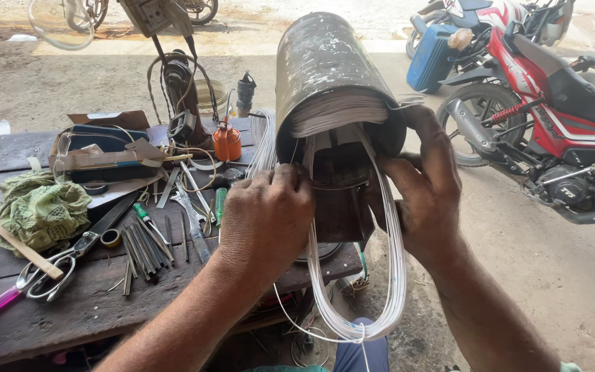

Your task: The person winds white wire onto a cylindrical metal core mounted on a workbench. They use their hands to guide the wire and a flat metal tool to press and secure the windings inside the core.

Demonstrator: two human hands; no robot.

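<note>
My left hand (pixel 266 217) sits at the open mouth of the grey metal cylinder (pixel 325 76), fingers (pixel 290 180) curled together and pressing on the white wire coil (pixel 390 275) where it enters the slots; my right hand (pixel 428 196) grips the cylinder's right edge, thumb up over the rim, fingers clamped round its underside; the cylinder tilts mouth toward me, held above the near right corner of the dark wooden table (pixel 91 303); the coil's loop hangs down below both hands; on the table, well to the left: scissors (pixel 70 258), a green cloth (pixel 39 207), an orange oil can (pixel 226 141); a red motorcycle (pixel 552 117) stands to the right.
</note>
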